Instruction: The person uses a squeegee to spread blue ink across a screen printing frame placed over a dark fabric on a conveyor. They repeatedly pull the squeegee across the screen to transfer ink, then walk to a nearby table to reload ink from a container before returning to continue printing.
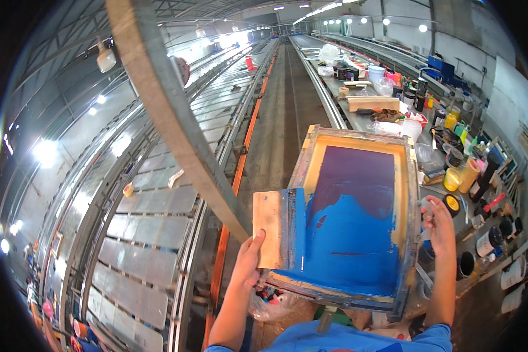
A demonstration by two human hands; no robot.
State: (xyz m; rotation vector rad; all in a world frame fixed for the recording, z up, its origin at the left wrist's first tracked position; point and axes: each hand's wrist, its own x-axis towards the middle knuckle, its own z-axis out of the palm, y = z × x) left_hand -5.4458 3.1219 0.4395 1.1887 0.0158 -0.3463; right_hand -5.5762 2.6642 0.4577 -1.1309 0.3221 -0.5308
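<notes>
In front of my body is a screen printing frame (410,234), tilted, its mesh coated with bright blue ink (352,258) over the lower part and dark purple-blue above. My left hand (249,258) grips a squeegee (270,220) with a pale wooden handle, thumb on top and fingers underneath. The squeegee's blue-stained blade edge lies over the left side of the frame. Whether those fingers also support the frame is hidden. Beside the frame's right edge, my right hand (439,222) is raised with curled fingers, pinching something small and whitish that I cannot make out.
On the right, a long table (358,120) carries ink tubs, bottles, a yellow tape roll (451,204) and a wooden squeegee (372,104). A slanted metal beam (176,117) crosses the left. Beyond it runs a long printing table (141,258); an aisle (281,100) lies between.
</notes>
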